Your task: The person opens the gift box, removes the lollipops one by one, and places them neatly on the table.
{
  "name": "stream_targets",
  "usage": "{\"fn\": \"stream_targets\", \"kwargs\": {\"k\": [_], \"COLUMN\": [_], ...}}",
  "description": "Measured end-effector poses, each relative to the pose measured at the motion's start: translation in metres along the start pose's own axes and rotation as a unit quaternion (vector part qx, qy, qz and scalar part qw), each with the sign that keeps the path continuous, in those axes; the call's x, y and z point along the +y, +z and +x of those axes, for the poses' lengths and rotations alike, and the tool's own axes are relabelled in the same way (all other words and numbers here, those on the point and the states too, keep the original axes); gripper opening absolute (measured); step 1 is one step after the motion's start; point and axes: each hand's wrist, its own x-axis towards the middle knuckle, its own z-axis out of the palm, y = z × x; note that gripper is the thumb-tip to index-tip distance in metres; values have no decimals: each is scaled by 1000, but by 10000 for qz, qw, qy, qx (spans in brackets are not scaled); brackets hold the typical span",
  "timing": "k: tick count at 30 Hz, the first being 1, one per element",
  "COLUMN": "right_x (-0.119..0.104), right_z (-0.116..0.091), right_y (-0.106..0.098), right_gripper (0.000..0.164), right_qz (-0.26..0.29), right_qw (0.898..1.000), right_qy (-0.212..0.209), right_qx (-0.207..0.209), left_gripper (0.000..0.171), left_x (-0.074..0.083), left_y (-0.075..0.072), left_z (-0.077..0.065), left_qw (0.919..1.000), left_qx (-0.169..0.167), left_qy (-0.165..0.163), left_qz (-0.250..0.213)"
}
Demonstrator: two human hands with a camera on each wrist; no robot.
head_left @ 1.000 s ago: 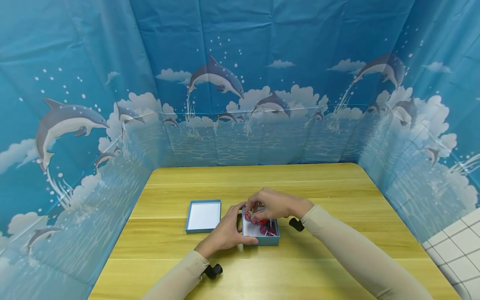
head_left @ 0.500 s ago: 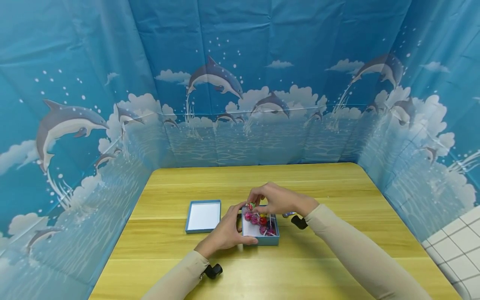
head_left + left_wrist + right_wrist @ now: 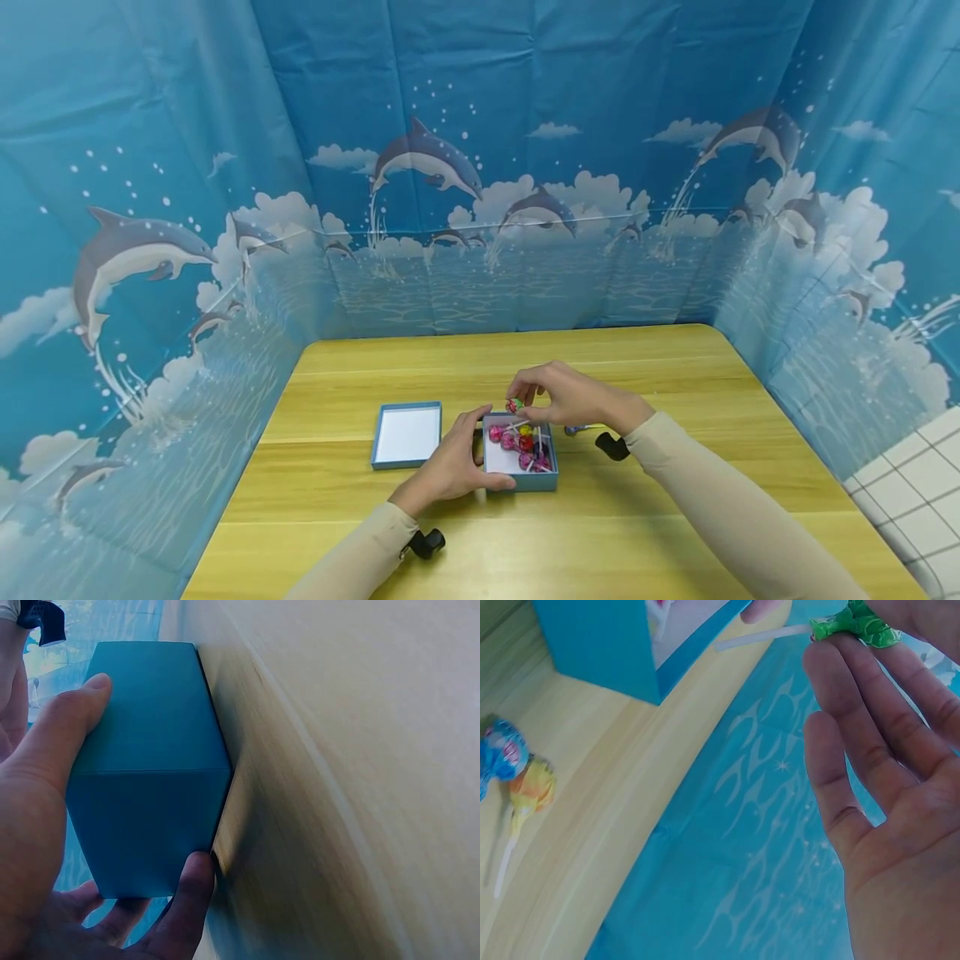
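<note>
My left hand (image 3: pixel 450 468) grips the left side of an open blue box (image 3: pixel 536 482), its thumb along the near wall. In the left wrist view, fingers and thumb wrap round the box (image 3: pixel 150 825) as it stands on the table. Inside lie several wrapped lollipops (image 3: pixel 527 442), pink, red, yellow and dark. Just over the box's far edge, my right hand (image 3: pixel 576 400) pinches a green and red lollipop (image 3: pixel 514 405) by its wrapped head. The right wrist view shows that lollipop's green wrapper (image 3: pixel 859 624) between thumb and fingers, white stick pointing toward the box.
Left of the box lies a shallow blue box lid (image 3: pixel 408 433) with its white inside up. A blue lollipop (image 3: pixel 504 750) and a yellow-orange lollipop (image 3: pixel 532 784) lie on the wooden table (image 3: pixel 360 533) right of the box. A dolphin-printed curtain (image 3: pixel 480 275) surrounds the table.
My right hand has lifted the green and red lollipop out of the box and moved it up and slightly right, past the far edge. The left hand keeps its hold on the box.
</note>
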Motion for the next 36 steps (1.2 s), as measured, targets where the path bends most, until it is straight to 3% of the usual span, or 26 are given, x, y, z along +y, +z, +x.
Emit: {"fn": "stream_targets", "kwargs": {"k": [18,28,36], "right_x": [19,37,49], "right_z": [-35,-54,-69], "right_y": [-2,6,10], "right_gripper": [23,23,21], "right_qz": [-109,230,67], "right_qw": [9988,9975,9960], "right_qy": [303,559,734], "right_qx": [362,376,499], "left_gripper": [131,131,130], "left_x": [-2,0,0], "left_y": [0,0,0], "left_z": [0,-1,1], "left_qw": [10000,10000,9999], "left_qx": [31,31,73], "left_qy": [-70,-86,-99], "left_qz": [-18,6,38]}}
